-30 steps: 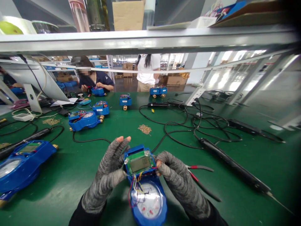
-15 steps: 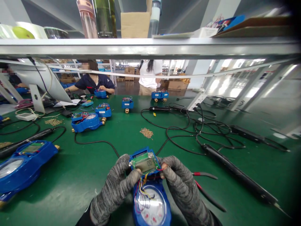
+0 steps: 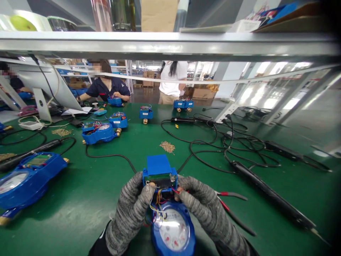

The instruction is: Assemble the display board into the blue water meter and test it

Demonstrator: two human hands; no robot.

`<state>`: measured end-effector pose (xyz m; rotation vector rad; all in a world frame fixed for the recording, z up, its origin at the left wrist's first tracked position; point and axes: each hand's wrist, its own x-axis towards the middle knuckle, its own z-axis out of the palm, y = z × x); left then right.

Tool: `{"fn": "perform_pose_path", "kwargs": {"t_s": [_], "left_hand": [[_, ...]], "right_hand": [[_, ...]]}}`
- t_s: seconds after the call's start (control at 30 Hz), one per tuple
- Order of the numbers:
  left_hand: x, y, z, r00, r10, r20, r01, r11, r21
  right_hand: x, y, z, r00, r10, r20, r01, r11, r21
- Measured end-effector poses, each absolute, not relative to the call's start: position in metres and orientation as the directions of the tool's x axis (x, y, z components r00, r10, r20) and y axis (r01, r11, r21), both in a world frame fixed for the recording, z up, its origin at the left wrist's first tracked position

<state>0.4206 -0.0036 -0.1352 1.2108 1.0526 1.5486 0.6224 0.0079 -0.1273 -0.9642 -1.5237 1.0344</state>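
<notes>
A blue water meter (image 3: 173,227) with a round clear dial lies in front of me, its electronics box (image 3: 159,165) tipped up at the far end. The circuit board (image 3: 160,182) in the box is seen at a steep slant. Yellow, white and red wires run from it toward the dial. In a grey knitted glove, my left hand (image 3: 134,202) grips the box's left side, thumb at the board's lower corner. My right hand (image 3: 198,199), gloved alike with bare fingertips, pinches the right side near a red wire. Red-and-grey-handled pliers (image 3: 231,213) lie beside my right hand.
Another blue meter (image 3: 29,177) sits at left, with more meters (image 3: 99,132) farther back. A pile of small screws (image 3: 167,146) lies ahead. Black electric screwdrivers (image 3: 271,193) and tangled cables (image 3: 239,149) occupy the right. A metal shelf (image 3: 170,46) crosses overhead. A person (image 3: 106,85) sits across the table.
The electronics box has tilted up, so its blue back wall shows and the display no longer faces me. Both hands have stayed on its sides. The camera view has shifted slightly.
</notes>
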Motion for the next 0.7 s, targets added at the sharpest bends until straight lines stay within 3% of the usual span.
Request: {"fn": "perform_pose_path", "kwargs": {"t_s": [0.2,0.3,0.37,0.43,0.5,0.53,0.6,0.7], "left_hand": [[0.425,-0.004,-0.129,-0.053,0.973,0.223,-0.208,-0.229,0.951],[0.427,-0.002,-0.127,0.011,0.982,0.186,-0.239,-0.178,0.955],[0.426,-0.001,-0.125,0.029,0.987,0.16,-0.203,-0.151,0.967],[0.425,0.0,-0.121,0.047,0.99,0.133,-0.158,-0.124,0.98],[0.425,-0.001,-0.116,0.081,0.992,0.102,-0.153,-0.088,0.984],[0.425,-0.001,-0.114,0.095,0.991,0.092,-0.165,-0.076,0.983],[0.425,-0.003,-0.112,0.107,0.99,0.09,-0.199,-0.067,0.978],[0.425,-0.004,-0.112,0.104,0.987,0.126,-0.258,-0.095,0.962]], "right_hand": [[0.623,0.008,-0.128,-0.238,0.909,0.341,0.087,0.37,-0.925],[0.622,0.005,-0.132,-0.237,0.896,0.375,0.182,0.42,-0.889],[0.623,0.004,-0.132,-0.21,0.837,0.505,0.31,0.547,-0.778],[0.623,0.004,-0.129,-0.224,0.709,0.669,0.45,0.684,-0.574],[0.625,0.006,-0.125,-0.267,0.605,0.75,0.537,0.74,-0.405],[0.625,0.007,-0.123,-0.271,0.592,0.759,0.555,0.741,-0.379],[0.627,0.011,-0.121,-0.234,0.636,0.736,0.555,0.708,-0.436],[0.629,0.016,-0.123,-0.164,0.787,0.594,0.481,0.59,-0.649]]}}
